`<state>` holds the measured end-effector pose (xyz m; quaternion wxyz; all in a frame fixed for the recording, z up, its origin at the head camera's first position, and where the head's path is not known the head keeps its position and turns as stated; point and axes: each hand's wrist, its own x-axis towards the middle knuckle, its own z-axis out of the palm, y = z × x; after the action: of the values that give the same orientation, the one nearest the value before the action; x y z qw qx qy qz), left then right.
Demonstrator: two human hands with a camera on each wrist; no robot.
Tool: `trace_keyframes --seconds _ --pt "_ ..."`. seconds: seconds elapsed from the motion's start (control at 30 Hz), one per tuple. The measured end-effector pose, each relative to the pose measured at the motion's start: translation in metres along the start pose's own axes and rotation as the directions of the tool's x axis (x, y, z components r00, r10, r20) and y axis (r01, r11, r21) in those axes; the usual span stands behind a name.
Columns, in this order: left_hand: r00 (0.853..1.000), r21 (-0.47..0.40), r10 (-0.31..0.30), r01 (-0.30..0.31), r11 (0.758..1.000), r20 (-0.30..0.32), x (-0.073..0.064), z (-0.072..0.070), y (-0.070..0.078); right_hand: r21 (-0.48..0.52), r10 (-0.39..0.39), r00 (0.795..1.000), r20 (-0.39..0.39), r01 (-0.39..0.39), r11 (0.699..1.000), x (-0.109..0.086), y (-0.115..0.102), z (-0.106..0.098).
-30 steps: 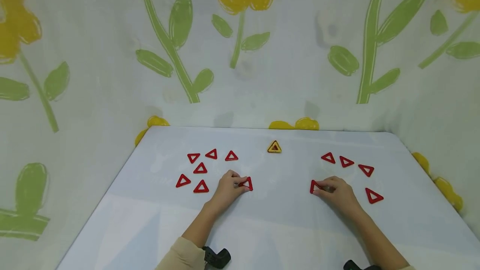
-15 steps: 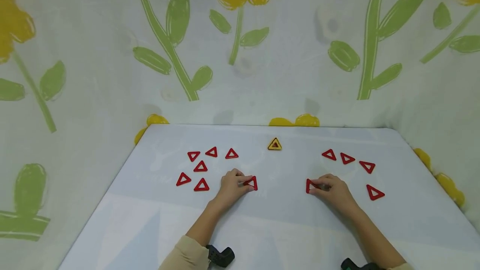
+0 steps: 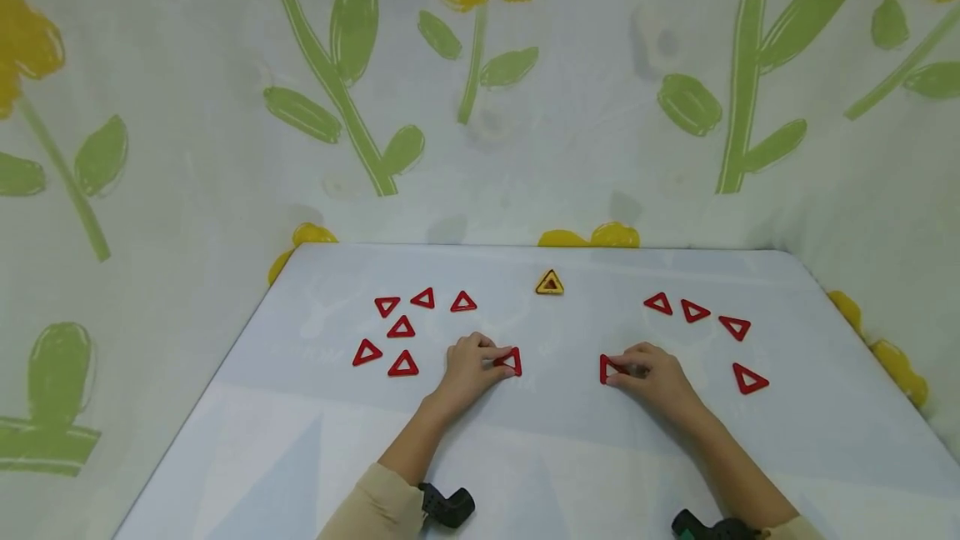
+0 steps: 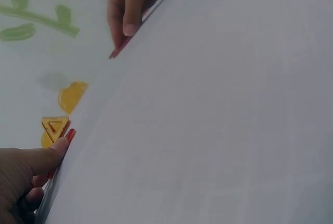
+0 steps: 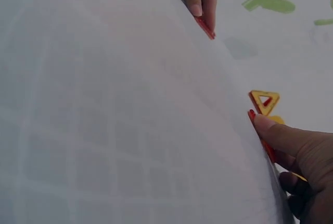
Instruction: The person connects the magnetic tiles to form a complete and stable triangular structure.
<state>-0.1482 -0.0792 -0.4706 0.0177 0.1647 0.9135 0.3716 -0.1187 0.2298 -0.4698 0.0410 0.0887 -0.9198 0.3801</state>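
Between thumb and fingers, my left hand pinches a red triangle frame close over the white table. Facing it, my right hand pinches another red triangle frame by its right-hand part. A gap of bare table separates the two pieces. In the left wrist view the left thumb lies along its red triangle; the right wrist view has the right thumb on its own red triangle. Beyond both hands, near the back edge, stands a yellow triangle with a dark reddish centre.
Several red triangles lie left of my left hand, one of them a red triangle nearest it. More lie to the right, including a red triangle beside my right hand. A flower-printed wall rises behind the white table.
Both hands have slid inward with their red triangles, the left one rightward and the right one leftward, so the gap has narrowed. The other triangles keep their layout as the head view tilts slightly.
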Motion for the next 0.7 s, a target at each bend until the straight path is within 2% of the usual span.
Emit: trace_keyframes --seconds 0.43,0.7 --pt "1.000 0.036 0.017 -0.018 0.999 0.006 0.004 0.006 0.007 0.025 -0.007 0.998 0.057 0.006 1.000 0.005 -0.008 0.008" --pt "0.999 0.045 0.022 -0.024 0.999 0.041 0.005 0.009 0.011 0.029 -0.012 0.998 0.064 0.010 1.000 0.007 -0.013 0.011"
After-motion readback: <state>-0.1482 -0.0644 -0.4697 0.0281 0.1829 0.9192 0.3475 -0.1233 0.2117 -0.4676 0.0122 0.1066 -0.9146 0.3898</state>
